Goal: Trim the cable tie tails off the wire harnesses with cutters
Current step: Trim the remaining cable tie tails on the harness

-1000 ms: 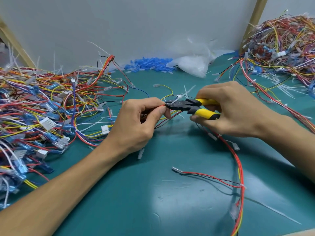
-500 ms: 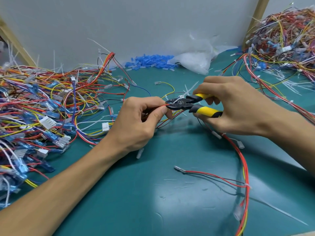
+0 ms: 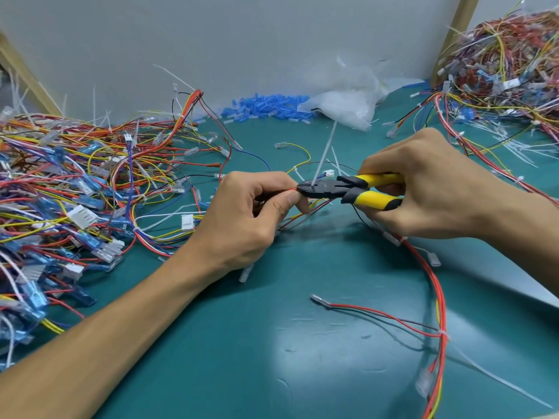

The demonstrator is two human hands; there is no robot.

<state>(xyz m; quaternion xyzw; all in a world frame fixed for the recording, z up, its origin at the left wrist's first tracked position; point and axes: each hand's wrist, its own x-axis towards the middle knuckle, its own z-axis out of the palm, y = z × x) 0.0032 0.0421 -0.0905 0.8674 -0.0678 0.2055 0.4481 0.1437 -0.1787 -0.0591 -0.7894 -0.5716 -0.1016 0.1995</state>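
Observation:
My left hand (image 3: 248,219) pinches a red-wired harness (image 3: 435,282) between thumb and forefinger at the centre of the table. My right hand (image 3: 423,189) grips yellow-handled cutters (image 3: 341,190), whose black jaws are closed at the bundle right beside my left fingertips. A white cable tie tail (image 3: 325,154) stands up from the jaws and slants to the upper right. The harness loops down to the right, where another white tie (image 3: 442,333) binds it with a long tail lying on the mat.
A large pile of harnesses (image 3: 75,189) fills the left side and another pile (image 3: 508,65) sits at the back right. Blue terminal sleeves (image 3: 266,105) and a clear plastic bag (image 3: 344,101) lie against the back wall. Cut tie tails (image 3: 514,146) litter the green mat (image 3: 242,343).
The cutter handles have been squeezed closer together, so the jaws have closed at the tie. The long white tail now stands up from the jaws. Both hands stayed in place.

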